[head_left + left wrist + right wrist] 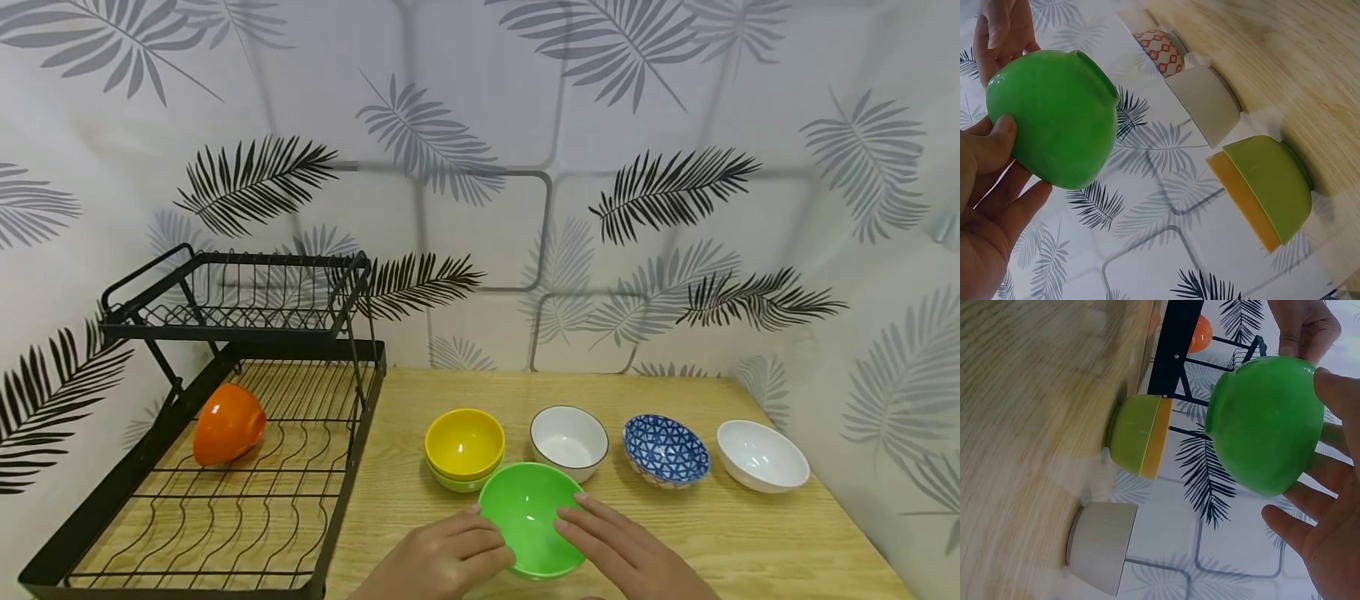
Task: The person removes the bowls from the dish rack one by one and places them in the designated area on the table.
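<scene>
A bright green bowl (529, 521) hangs above the front of the wooden table, its opening up and toward the head camera. My left hand (442, 557) grips its left rim; in the left wrist view the thumb (1002, 140) presses the outer wall. On the right rim, my right hand (626, 550) holds the bowl, with the thumb (1337, 394) against the outside and fingers at the edge. Behind it stand a yellow bowl (465, 443) nested in a yellow-green bowl (459, 484), and a white bowl with a dark rim (570, 442).
Right of these, a blue-patterned bowl (666, 450) and a plain white bowl (762, 456) stand on the table (750, 550). At left is a black two-tier dish rack (348, 467); an orange bowl (227, 425) leans on its side on the lower tier. A leaf-patterned wall covering (480, 233) rises behind.
</scene>
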A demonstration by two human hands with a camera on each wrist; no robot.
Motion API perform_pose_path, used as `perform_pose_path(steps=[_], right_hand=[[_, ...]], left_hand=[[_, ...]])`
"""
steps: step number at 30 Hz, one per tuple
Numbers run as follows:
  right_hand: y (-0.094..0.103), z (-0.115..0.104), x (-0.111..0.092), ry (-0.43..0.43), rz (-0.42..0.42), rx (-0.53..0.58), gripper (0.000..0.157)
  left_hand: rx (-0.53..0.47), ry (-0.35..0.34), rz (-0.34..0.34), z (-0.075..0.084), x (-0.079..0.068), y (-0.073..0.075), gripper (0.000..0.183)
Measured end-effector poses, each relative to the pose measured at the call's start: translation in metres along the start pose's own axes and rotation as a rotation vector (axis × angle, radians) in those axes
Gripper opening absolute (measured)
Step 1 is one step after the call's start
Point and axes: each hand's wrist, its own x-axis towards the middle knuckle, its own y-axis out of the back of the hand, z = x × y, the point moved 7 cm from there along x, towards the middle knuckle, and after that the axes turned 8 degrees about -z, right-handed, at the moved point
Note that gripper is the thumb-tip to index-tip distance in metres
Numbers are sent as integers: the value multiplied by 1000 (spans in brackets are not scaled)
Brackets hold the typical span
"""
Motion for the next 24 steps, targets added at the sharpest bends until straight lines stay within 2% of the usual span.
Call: perform_pose_path(steps=[6,10,14,24], right_hand=[[-3,-3,0,45,3,-40,57],[-2,-5,1,81,31,-31,46],[-1,-6,2,114,55,-17,42],[5,-8,2,147,123,44,28]], left_hand=[[55,-60,57,5,2,3,25],[-6,-60,42,5,1,2,25],[-45,-55,28,5,0,3,24],[-30,-73,43,6,2,3,21]])
